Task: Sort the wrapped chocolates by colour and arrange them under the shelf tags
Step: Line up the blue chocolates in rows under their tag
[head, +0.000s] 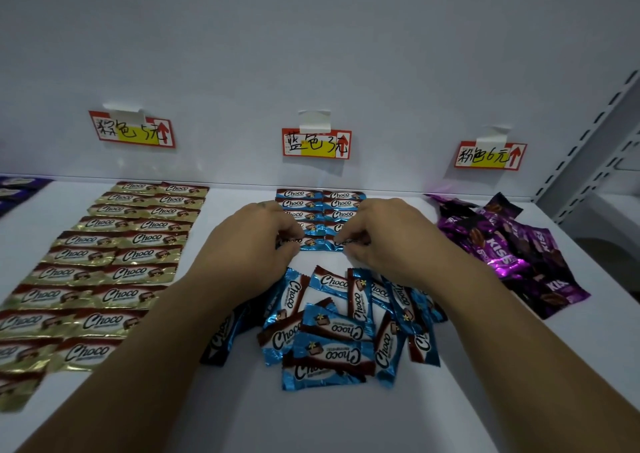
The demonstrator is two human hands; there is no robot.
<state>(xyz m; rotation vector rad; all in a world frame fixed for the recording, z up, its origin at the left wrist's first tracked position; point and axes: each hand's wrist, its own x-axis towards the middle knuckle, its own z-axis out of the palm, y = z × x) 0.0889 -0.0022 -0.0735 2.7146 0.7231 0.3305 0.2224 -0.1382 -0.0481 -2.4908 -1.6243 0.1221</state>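
Note:
Two columns of blue Choco chocolates (320, 206) lie in rows under the middle shelf tag (316, 142). My left hand (252, 244) pinches a blue chocolate (304, 243) at the near end of the left column. My right hand (381, 237) pinches another blue chocolate (341, 243) at the near end of the right column. A loose heap of blue chocolates (332, 324) lies just in front of my hands. Gold Choco chocolates (104, 262) lie in two long columns under the left tag (131, 129). Purple Kiss chocolates (509, 244) sit in a pile under the right tag (490, 156).
The white shelf (346, 418) runs to a white back wall. A grey perforated upright (595, 133) stands at the right. Dark purple wrappers (17, 189) show at the far left edge.

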